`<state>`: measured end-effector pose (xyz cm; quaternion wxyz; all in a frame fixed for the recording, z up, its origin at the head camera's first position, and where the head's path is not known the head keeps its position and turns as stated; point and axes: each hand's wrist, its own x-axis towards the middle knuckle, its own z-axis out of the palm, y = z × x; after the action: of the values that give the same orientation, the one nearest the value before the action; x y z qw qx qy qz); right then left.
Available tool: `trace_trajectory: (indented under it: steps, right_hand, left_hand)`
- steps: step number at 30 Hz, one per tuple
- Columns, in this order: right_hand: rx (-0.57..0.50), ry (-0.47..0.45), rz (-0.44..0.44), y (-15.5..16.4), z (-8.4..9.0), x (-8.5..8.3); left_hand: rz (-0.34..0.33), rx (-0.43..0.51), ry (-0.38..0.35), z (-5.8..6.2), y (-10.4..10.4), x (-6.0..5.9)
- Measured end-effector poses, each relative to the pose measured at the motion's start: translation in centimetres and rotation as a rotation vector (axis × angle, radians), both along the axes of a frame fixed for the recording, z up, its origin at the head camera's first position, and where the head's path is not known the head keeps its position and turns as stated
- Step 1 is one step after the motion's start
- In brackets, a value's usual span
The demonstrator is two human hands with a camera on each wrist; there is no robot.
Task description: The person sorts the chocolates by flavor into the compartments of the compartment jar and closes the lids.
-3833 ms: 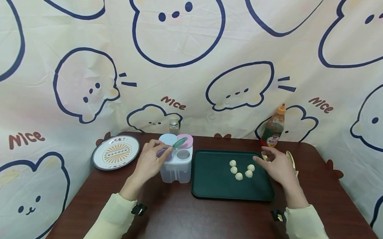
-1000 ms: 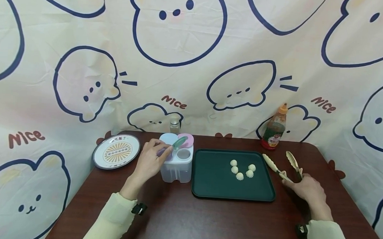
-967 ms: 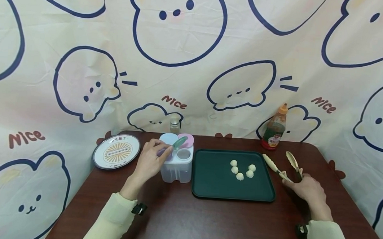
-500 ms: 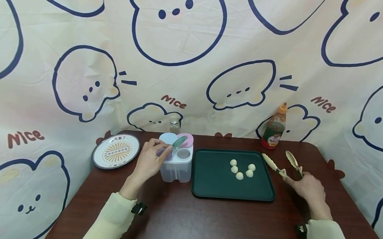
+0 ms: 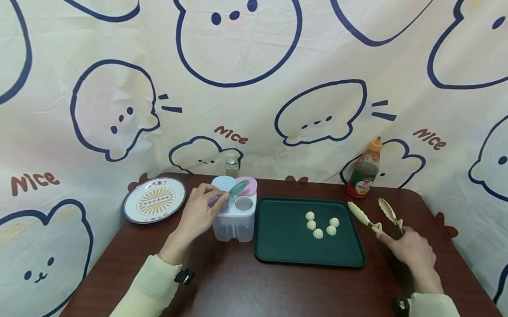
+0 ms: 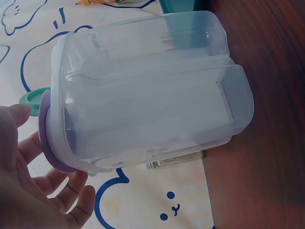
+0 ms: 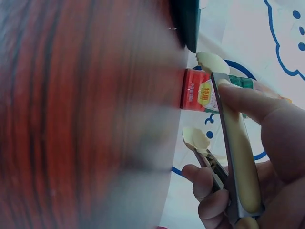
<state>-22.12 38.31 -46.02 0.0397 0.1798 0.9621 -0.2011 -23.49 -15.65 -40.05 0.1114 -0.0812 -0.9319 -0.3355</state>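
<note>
The right hand [image 5: 409, 245] grips a pair of tongs [image 5: 376, 217] at the hinged end, thumb on one arm and fingers [image 7: 205, 179] curled round the other, as the right wrist view shows plainly. The tongs' two pale tips stand apart, pointing away from the person toward the sauce bottle [image 5: 364, 170], and lie just right of the tray [image 5: 284, 246], not yet over it. Holding them near the hinge leaves the arms free to spring wide.

Five small dumplings [image 5: 319, 225] sit in a loose cluster on the right half of the dark green tray, near the tongs' tips but apart from them.

The left hand [image 5: 197, 215] rests against the clear box [image 5: 235, 222], a seasoning box with pastel lids on top. In the head view its fingertips curl round the lilac lid at the box's near left corner; the left wrist view shows the fingers [image 6: 52, 191] fairly relaxed beside that lid [image 6: 50, 148], so the hold looks light, more a steadying touch than a firm grip. A green lid [image 5: 238, 189] stands tilted up and one well lies uncovered.

A patterned plate [image 5: 154, 202] lies left of the box on the dark wooden counter [image 5: 272, 298], well apart from the tray. A small glass jar [image 5: 231, 167] stands behind the box against the printed cloth.
</note>
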Motion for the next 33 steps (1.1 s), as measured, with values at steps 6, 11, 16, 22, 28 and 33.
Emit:
trace_trajectory:
  steps: [6,11,16,22,28,33]
  right_hand:
    - [0.02,0.017,0.023,-0.4,0.5,0.2]
    - [0.036,0.046,0.038,-1.1,0.9,0.2]
    - [0.042,0.083,0.069,-1.9,1.3,0.3]
    - [0.045,0.119,0.126,-3.0,1.9,0.4]
    - [0.044,0.139,0.175,-4.2,2.1,0.3]
    - [0.026,0.14,0.216,-5.2,2.1,0.2]
  left_hand:
    - [-0.002,0.01,-0.01,0.1,0.0,0.0]
    - [-0.003,0.008,-0.012,0.1,0.0,0.0]
    - [-0.002,0.007,-0.014,0.1,0.0,0.1]
    - [0.0,0.004,-0.015,0.2,0.0,0.1]
    - [0.003,0.006,-0.022,0.2,0.0,0.1]
    - [0.001,0.005,-0.026,0.1,0.0,0.1]
